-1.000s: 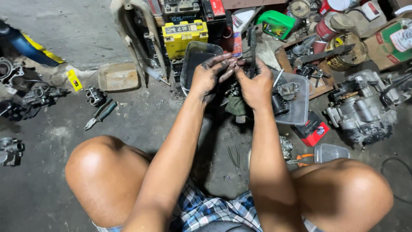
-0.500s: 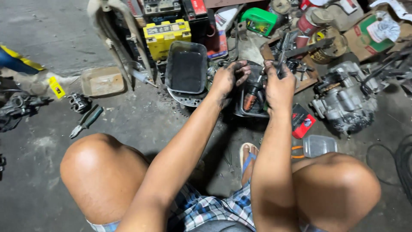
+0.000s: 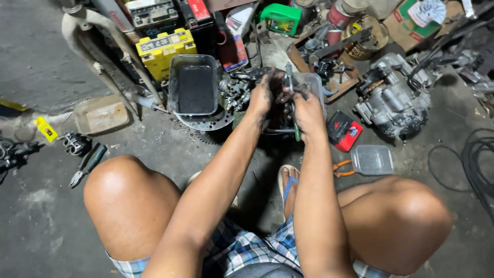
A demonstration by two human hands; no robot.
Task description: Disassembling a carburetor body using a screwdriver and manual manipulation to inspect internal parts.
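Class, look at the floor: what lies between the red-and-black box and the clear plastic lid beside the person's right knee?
In the head view, only bare concrete separates the red-and-black box from the clear plastic lid; orange-handled pliers lie just left of the lid.

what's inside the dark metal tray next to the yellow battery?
The dark metal tray holds what looks like flat black liquid or grime over its bottom; no parts show in it. Under it, a toothed disc pokes out; the rest is covered.
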